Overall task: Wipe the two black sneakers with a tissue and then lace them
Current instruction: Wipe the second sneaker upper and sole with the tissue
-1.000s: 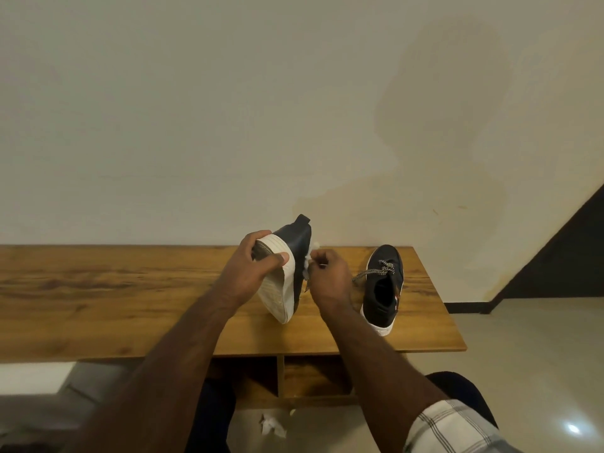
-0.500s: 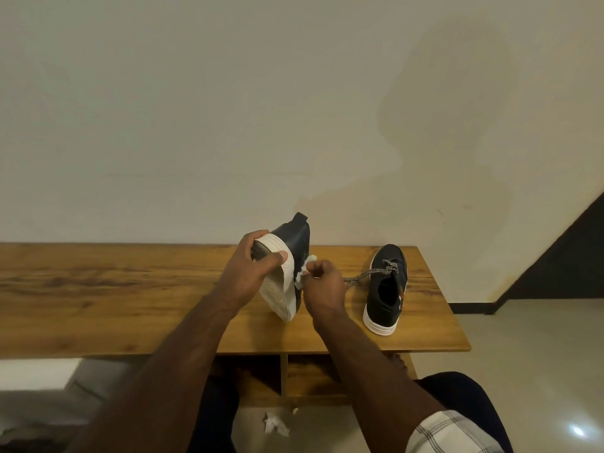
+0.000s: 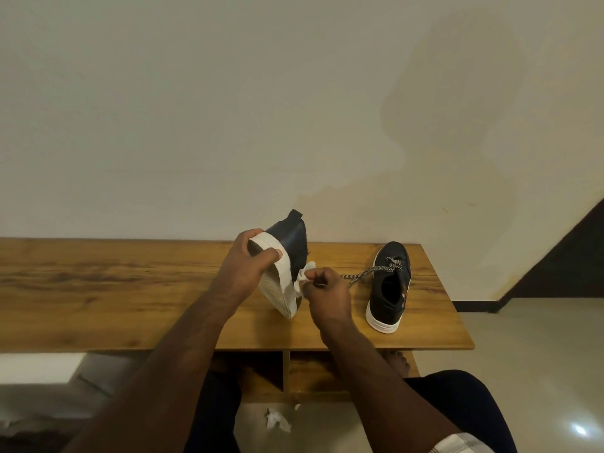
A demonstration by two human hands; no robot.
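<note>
My left hand [image 3: 245,269] grips a black sneaker [image 3: 291,238] by its heel, tipped on end with the white sole [image 3: 277,289] facing me and the toe on the wooden bench [image 3: 98,289]. My right hand [image 3: 327,292] pinches a crumpled white tissue [image 3: 302,277] against the sole's right edge. A second black sneaker [image 3: 389,289] with a white sole stands upright to the right. Its speckled lace [image 3: 366,273] trails left toward my right hand.
The bench stands against a plain wall, with open shelves below [image 3: 304,374]. A crumpled tissue [image 3: 277,420] lies on the floor between my knees. A bare foot [image 3: 397,359] shows under the bench's right part. Tiled floor [image 3: 539,354] extends to the right.
My right hand with the tissue has slid down from the sneaker's black upper to the white sole edge. The held sneaker has stayed on end in my left hand.
</note>
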